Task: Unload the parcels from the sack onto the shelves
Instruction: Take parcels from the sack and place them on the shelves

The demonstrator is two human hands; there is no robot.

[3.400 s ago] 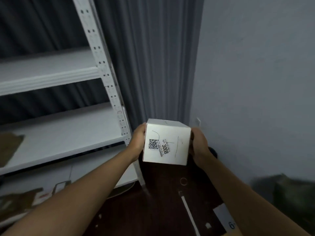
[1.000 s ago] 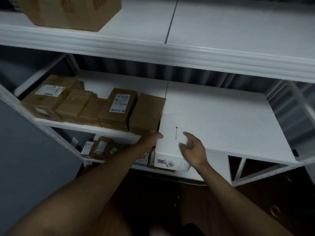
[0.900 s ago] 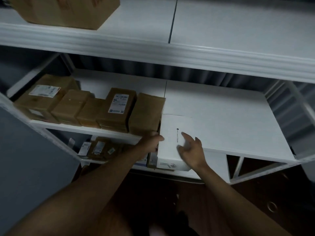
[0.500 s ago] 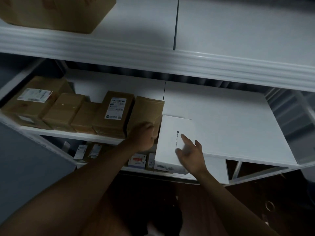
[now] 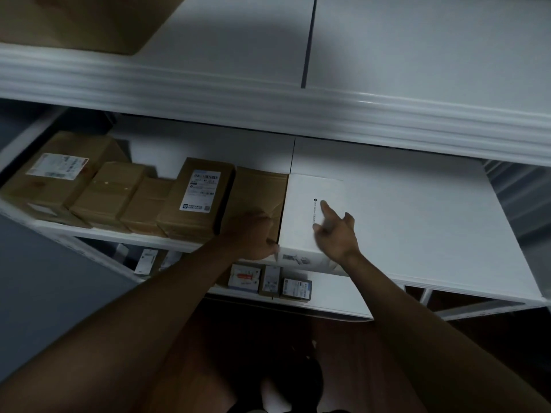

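Note:
A white box [image 5: 301, 216] lies on the middle white shelf [image 5: 417, 234], tight against a row of brown cardboard parcels [image 5: 196, 201]. My right hand [image 5: 335, 231] rests flat on the box's top with straight fingers. My left hand [image 5: 256, 236] sits at the box's left front corner, its fingers curled against the neighbouring brown parcel [image 5: 259, 198]. The sack is not in view.
An upper shelf [image 5: 268, 93] overhangs, with a large brown carton [image 5: 74, 19] at its left. Small labelled packets [image 5: 268, 280] stand on the lower shelf. The middle shelf's right half is bare. Dark floor lies below.
Earlier I held the white box with both hands near the curtain. It now lies on the middle shelf, pushed further back, and my right hand has slid forward across its top.

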